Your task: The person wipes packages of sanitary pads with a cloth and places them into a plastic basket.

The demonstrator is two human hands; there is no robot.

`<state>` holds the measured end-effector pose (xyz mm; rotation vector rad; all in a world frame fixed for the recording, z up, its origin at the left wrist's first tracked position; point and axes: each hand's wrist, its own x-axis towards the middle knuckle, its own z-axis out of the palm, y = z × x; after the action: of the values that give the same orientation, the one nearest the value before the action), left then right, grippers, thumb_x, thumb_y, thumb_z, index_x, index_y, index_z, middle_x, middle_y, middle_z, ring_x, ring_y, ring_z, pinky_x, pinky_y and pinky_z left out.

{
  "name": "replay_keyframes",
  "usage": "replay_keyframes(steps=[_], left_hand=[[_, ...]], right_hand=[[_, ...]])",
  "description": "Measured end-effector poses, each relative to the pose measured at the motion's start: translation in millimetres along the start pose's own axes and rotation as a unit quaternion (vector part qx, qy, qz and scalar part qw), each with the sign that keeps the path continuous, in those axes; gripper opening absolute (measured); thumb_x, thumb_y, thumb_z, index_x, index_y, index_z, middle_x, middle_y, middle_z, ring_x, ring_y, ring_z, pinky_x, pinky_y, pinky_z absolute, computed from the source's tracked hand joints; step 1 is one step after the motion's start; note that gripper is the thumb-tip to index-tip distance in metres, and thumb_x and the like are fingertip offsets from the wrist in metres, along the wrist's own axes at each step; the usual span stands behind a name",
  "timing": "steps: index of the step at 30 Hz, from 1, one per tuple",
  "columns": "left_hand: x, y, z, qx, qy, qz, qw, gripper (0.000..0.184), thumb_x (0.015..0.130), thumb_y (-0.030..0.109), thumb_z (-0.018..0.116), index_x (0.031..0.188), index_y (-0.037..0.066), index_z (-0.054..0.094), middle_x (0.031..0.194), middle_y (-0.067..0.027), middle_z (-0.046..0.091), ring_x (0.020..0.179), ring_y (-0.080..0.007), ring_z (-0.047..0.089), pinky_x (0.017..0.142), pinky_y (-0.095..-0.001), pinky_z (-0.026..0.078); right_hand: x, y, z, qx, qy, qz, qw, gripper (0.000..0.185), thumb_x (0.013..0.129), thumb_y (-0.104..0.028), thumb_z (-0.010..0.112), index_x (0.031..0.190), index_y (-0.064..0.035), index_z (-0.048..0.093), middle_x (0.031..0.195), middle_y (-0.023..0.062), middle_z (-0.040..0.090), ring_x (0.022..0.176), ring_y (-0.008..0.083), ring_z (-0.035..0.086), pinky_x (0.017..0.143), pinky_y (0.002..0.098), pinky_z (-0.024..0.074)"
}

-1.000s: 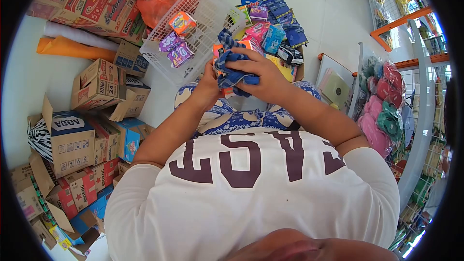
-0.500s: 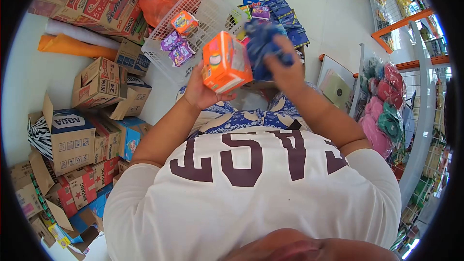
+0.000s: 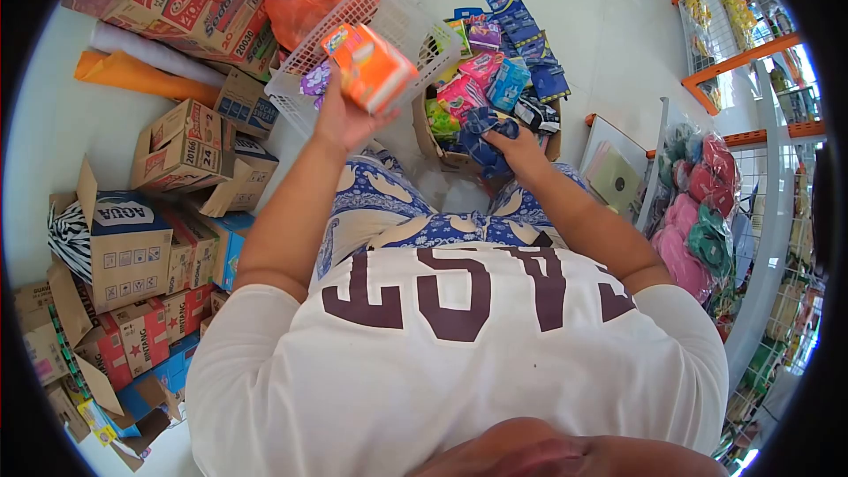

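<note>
My left hand (image 3: 346,122) holds an orange packet (image 3: 374,71) over the near side of a white plastic basket (image 3: 291,79). Purple packets (image 3: 315,79) in the basket are partly hidden behind it. My right hand (image 3: 514,148) is closed on a blue checked cloth (image 3: 484,137) at the near side of an open cardboard box (image 3: 427,137). Pink packets (image 3: 463,95), a light blue packet (image 3: 509,83) and green packets (image 3: 442,119) fill that box.
Dark blue packs (image 3: 521,26) lie at the box's far side. Cardboard cartons (image 3: 132,247) are stacked at the left. An orange bag (image 3: 296,9) stands behind the basket. At the right are a wire rack (image 3: 768,177) and bagged pink and green items (image 3: 702,185).
My left hand has carried the orange packet away from the cloth, forward and left over the basket. My right hand has moved the cloth down to the cardboard box.
</note>
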<state>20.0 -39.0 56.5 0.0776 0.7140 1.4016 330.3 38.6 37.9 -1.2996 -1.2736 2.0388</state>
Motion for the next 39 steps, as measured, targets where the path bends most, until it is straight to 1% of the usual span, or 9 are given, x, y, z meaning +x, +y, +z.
replay_keyframes(steps=[4, 10, 15, 18, 25, 27, 30, 37, 39], left_hand=[[12.0, 9.6, 1.5, 0.163, 0.218, 0.066, 0.960, 0.093, 0.080, 0.060, 0.068, 0.151, 0.017, 0.026, 0.156, -0.0129, 0.021, 0.143, -0.0342, 0.018, 0.097, -0.0700, 0.032], [-22.5, -73.0, 38.1, 0.458, 0.021, 0.005, 0.889, 0.081, 0.084, 0.052, 0.069, 0.148, 0.019, 0.031, 0.150, -0.0064, 0.033, 0.134, -0.0296, 0.036, 0.099, -0.0568, 0.035], [-27.3, -87.8, 43.2, 0.328, 0.036, -0.029, 0.944, 0.055, 0.088, 0.032, 0.070, 0.135, 0.017, 0.047, 0.131, -0.0019, 0.053, 0.121, -0.0191, 0.049, 0.094, -0.0448, 0.041], [-28.1, -89.8, 37.5, 0.269, 0.042, 0.028, 0.962, 0.037, 0.092, 0.024, 0.065, 0.125, 0.012, 0.054, 0.120, -0.0019, 0.061, 0.110, -0.0149, 0.056, 0.090, -0.0357, 0.045], [-36.9, -74.2, 58.5, 0.139, 0.009, 0.055, 0.989, 0.031, 0.098, 0.023, 0.056, 0.121, 0.003, 0.057, 0.114, -0.0084, 0.065, 0.105, -0.0152, 0.061, 0.092, -0.0299, 0.049], [-36.8, -74.9, 54.5, 0.111, 0.030, 0.029, 0.993, 0.026, 0.096, 0.018, 0.060, 0.116, 0.003, 0.056, 0.110, -0.0075, 0.064, 0.104, -0.0155, 0.061, 0.090, -0.0322, 0.050], [-25.7, -83.4, 35.0, 0.113, 0.056, 0.138, 0.982, 0.032, 0.084, 0.001, 0.071, 0.107, 0.008, 0.050, 0.098, -0.0048, 0.059, 0.095, -0.0152, 0.060, 0.086, -0.0306, 0.050], [-27.7, -59.1, 22.0, 0.387, 0.017, 0.194, 0.901, 0.038, 0.083, 0.000, 0.070, 0.115, 0.009, 0.052, 0.093, -0.0023, 0.057, 0.084, -0.0090, 0.055, 0.074, -0.0215, 0.046], [-29.8, -55.8, 24.2, 0.473, 0.020, 0.013, 0.881, 0.033, 0.085, 0.006, 0.069, 0.115, 0.008, 0.055, 0.088, 0.0001, 0.057, 0.077, -0.0073, 0.052, 0.070, -0.0201, 0.044]], right_hand=[[-2.2, -9.0, 5.8, 0.133, 0.001, 0.057, 0.989, 0.037, 0.088, -0.022, 0.068, 0.120, -0.0051, 0.061, 0.100, 0.0085, 0.070, 0.085, 0.0174, 0.069, 0.076, 0.0326, 0.0547], [-16.2, -36.0, 16.5, 0.246, -0.222, 0.064, 0.941, 0.061, 0.089, -0.027, 0.066, 0.142, -0.0107, 0.039, 0.131, 0.0117, 0.055, 0.116, 0.0229, 0.057, 0.086, 0.0398, 0.0531], [-23.2, -54.1, 29.0, -0.078, -0.129, 0.002, 0.989, 0.073, 0.082, -0.026, 0.077, 0.142, -0.0103, 0.037, 0.123, 0.0144, 0.056, 0.110, 0.0167, 0.056, 0.076, 0.0293, 0.0508], [-29.4, -65.3, 34.3, -0.075, -0.113, -0.023, 0.991, 0.073, 0.085, -0.037, 0.073, 0.143, -0.0097, 0.038, 0.106, 0.0047, 0.052, 0.074, 0.0068, 0.047, 0.056, 0.0194, 0.0352], [-17.2, -25.9, 34.5, -0.269, -0.034, -0.248, 0.930, 0.054, 0.090, -0.038, 0.067, 0.133, -0.0087, 0.048, 0.107, 0.0069, 0.062, 0.097, 0.0123, 0.057, 0.080, 0.0294, 0.0480], [-13.5, -28.2, 33.3, -0.088, -0.113, -0.064, 0.988, 0.046, 0.093, -0.038, 0.063, 0.128, -0.0097, 0.053, 0.115, 0.0073, 0.061, 0.104, 0.0138, 0.058, 0.082, 0.0327, 0.0499], [-14.1, -44.6, 32.3, 0.105, -0.027, 0.000, 0.994, 0.037, 0.096, -0.033, 0.059, 0.125, -0.0116, 0.055, 0.105, 0.0027, 0.064, 0.091, 0.0136, 0.062, 0.077, 0.0322, 0.0518], [4.0, -41.4, 5.4, 0.095, 0.020, -0.062, 0.993, 0.031, 0.098, -0.033, 0.056, 0.126, -0.0197, 0.053, 0.087, -0.0034, 0.061, 0.078, 0.0109, 0.059, 0.071, 0.0317, 0.0486], [-3.6, -49.1, 8.3, 0.146, -0.028, -0.015, 0.989, 0.037, 0.096, -0.034, 0.058, 0.130, -0.0212, 0.049, 0.090, -0.0026, 0.060, 0.081, 0.0117, 0.057, 0.072, 0.0324, 0.0471]])
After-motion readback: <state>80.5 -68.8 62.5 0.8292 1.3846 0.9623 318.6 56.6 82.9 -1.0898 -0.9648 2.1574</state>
